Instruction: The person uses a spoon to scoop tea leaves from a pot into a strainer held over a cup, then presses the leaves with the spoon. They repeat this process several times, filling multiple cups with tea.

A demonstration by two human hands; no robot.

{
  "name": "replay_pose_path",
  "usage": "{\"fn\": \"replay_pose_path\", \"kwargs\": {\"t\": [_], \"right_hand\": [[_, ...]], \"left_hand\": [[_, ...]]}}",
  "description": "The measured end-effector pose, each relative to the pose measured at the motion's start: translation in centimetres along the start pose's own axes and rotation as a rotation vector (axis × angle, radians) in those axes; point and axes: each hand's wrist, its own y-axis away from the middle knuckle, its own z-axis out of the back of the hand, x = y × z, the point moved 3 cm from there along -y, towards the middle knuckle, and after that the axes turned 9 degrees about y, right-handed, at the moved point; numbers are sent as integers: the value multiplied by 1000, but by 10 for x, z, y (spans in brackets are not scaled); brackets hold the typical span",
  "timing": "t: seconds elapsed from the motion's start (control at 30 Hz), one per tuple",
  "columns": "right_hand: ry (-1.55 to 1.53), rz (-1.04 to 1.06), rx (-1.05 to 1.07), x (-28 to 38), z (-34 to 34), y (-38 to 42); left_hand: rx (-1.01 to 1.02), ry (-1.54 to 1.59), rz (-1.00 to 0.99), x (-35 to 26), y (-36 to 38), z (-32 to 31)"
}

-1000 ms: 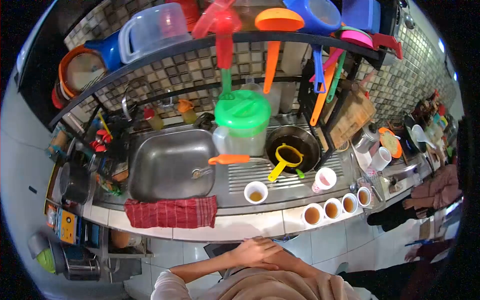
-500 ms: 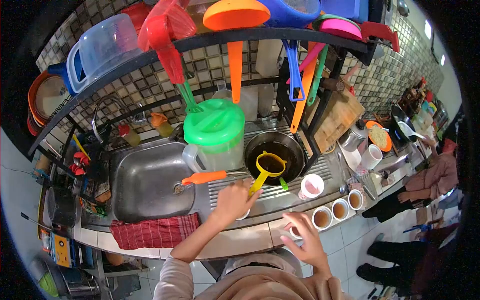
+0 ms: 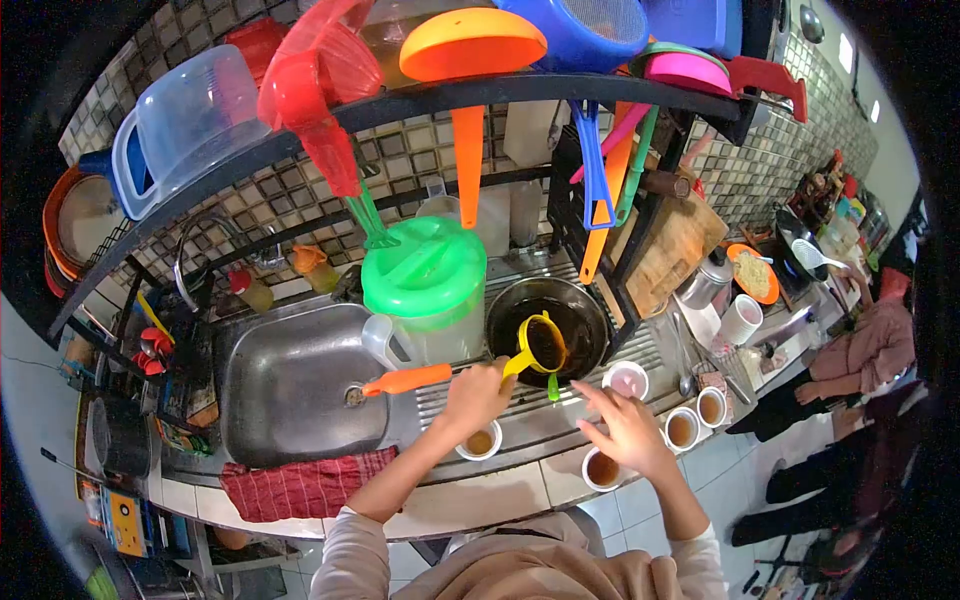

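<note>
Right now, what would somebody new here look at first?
Probably the big green-lidded pitcher, just right of the sink. Next, the yellow strainer, which the left hand holds over the dark pot. Up top, an orange ladle sits on the black rack, its long handle dangling.

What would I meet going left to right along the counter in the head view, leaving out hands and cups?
Sink, green-lidded pitcher, metal pot, wooden board, orange plate, white slotted utensil.
</note>
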Motion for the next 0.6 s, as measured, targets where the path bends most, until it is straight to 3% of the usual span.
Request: {"fn": "replay_pose_path", "kwargs": {"t": [0.1, 0.27, 0.47, 0.53, 0.57, 0.6], "right_hand": [[292, 118, 76, -4, -14, -18], [298, 201, 161, -5, -37, -36], [204, 241, 108, -22, -57, -44], [-8, 199, -32, -23, -49, -47], [-98, 68, 19, -26, -45, -48], [-99, 67, 19, -24, -38, -49]], "left_hand": [[-32, -14, -26, -4, 1, 4], [-93, -14, -39, -7, 6, 7], [-60, 1, 3, -5, 11, 13], [-108, -10, -5, -2, 12, 16], [-107, -11, -5, 0, 12, 15], [-138, -13, -18, 1, 12, 16]]}}
